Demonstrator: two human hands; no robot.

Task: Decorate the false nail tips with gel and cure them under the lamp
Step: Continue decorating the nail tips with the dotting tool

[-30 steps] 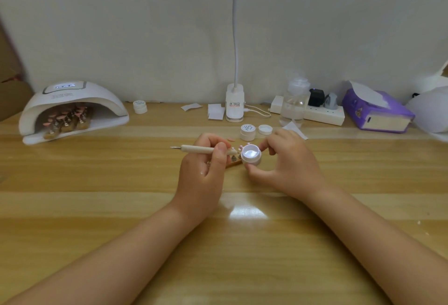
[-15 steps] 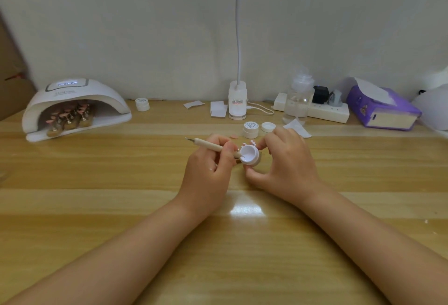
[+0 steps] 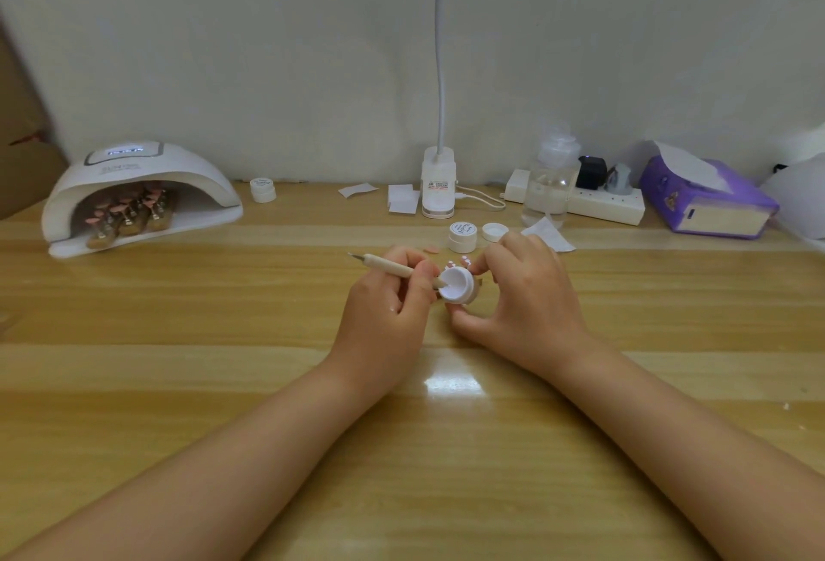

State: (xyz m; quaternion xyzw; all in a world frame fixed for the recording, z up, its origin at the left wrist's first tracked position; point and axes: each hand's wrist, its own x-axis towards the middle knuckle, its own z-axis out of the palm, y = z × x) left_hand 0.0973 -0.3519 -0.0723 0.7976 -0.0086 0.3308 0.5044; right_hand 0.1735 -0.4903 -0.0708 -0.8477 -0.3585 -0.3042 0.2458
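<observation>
Both hands are gripping things: the left hand (image 3: 388, 306) has its fingers curled around a wooden tool (image 3: 393, 268), and the right hand (image 3: 522, 297) pinches a small open gel pot (image 3: 460, 286) between thumb and fingers. On the wooden table (image 3: 178, 382), the curing lamp (image 3: 138, 192) stands at ten o'clock from the hands, with pink nail tips on stands (image 3: 129, 214) inside it. A tissue box (image 3: 705, 199) sits at two o'clock. A closed jar (image 3: 462, 237) is at twelve o'clock, beside a loose lid (image 3: 494, 231). The tool's near end reaches into the pot.
</observation>
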